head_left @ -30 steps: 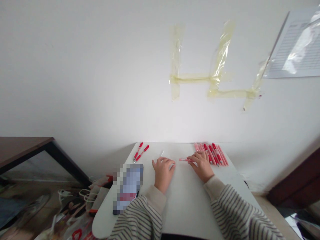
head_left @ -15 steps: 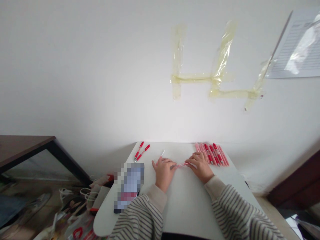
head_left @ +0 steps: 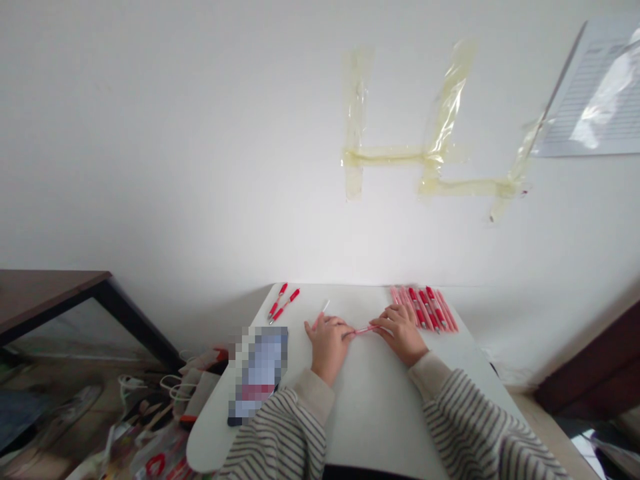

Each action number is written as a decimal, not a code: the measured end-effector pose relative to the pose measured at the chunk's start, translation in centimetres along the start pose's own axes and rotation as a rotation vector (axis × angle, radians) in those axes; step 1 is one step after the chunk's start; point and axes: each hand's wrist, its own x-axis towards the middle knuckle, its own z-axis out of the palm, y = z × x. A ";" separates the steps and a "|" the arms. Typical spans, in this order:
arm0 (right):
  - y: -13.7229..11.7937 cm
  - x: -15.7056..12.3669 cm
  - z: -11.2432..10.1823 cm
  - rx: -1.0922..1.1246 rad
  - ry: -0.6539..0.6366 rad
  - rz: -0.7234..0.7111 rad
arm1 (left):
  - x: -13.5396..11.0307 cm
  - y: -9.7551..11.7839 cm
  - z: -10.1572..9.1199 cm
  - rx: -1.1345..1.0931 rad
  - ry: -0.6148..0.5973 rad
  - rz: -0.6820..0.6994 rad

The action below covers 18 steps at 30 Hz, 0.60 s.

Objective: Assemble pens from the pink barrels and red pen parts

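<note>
Both my hands meet over the middle of a small white table (head_left: 370, 407). My left hand (head_left: 327, 343) is closed and pinches one end of a thin pink pen part (head_left: 365, 329). My right hand (head_left: 403, 330) is closed on its other end. A thin clear-and-pink piece (head_left: 323, 310) sticks out past my left hand's fingers; whether it is held or lies on the table I cannot tell. A row of several red and pink pens (head_left: 425, 308) lies just right of my right hand. Two red pens (head_left: 281, 304) lie at the table's far left.
A blurred-out flat object (head_left: 259, 373) lies on the table's left edge. A dark desk (head_left: 55, 300) stands at the left, with bags and clutter (head_left: 150, 413) on the floor below. The white wall ahead carries yellowed tape (head_left: 425, 160) and a sheet of paper (head_left: 595, 100).
My right hand brought the pink pen part leftward from beside the pen row until my left hand took hold of its other end. The hands now sit closer together.
</note>
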 end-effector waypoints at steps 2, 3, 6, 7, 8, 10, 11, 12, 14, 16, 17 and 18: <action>0.0 0.0 0.0 -0.001 0.003 -0.002 | 0.0 0.0 0.0 0.008 -0.006 -0.005; 0.0 0.0 0.0 0.000 0.005 -0.002 | 0.0 0.0 0.0 0.014 -0.008 -0.008; -0.1 0.0 0.0 0.009 0.006 -0.001 | 0.0 0.2 0.0 0.027 0.004 -0.017; -0.1 -0.1 0.0 0.010 0.005 0.001 | 0.0 0.2 0.0 0.025 0.011 -0.019; -0.1 -0.1 0.0 0.010 0.006 0.003 | 0.0 0.2 0.0 0.022 0.015 -0.020; -0.1 -0.1 0.1 0.005 0.009 0.006 | 0.0 0.3 -0.1 0.015 0.011 -0.017; -0.1 -0.1 0.1 0.003 0.011 0.005 | -0.1 0.3 -0.1 0.013 0.007 -0.016; 0.0 -0.1 0.1 0.002 0.013 0.005 | -0.1 0.3 -0.1 0.010 0.004 -0.014; 0.0 -0.1 0.1 0.004 0.014 0.005 | -0.1 0.4 -0.2 0.007 0.003 -0.009; 0.0 -0.1 0.2 0.008 0.012 0.011 | -0.2 0.4 -0.3 0.007 0.014 0.000; 0.1 -0.1 0.2 0.009 0.009 0.014 | -0.2 0.4 -0.4 0.007 0.018 0.005; 0.1 -0.1 0.2 0.009 0.006 0.017 | -0.2 0.5 -0.4 0.007 0.018 0.006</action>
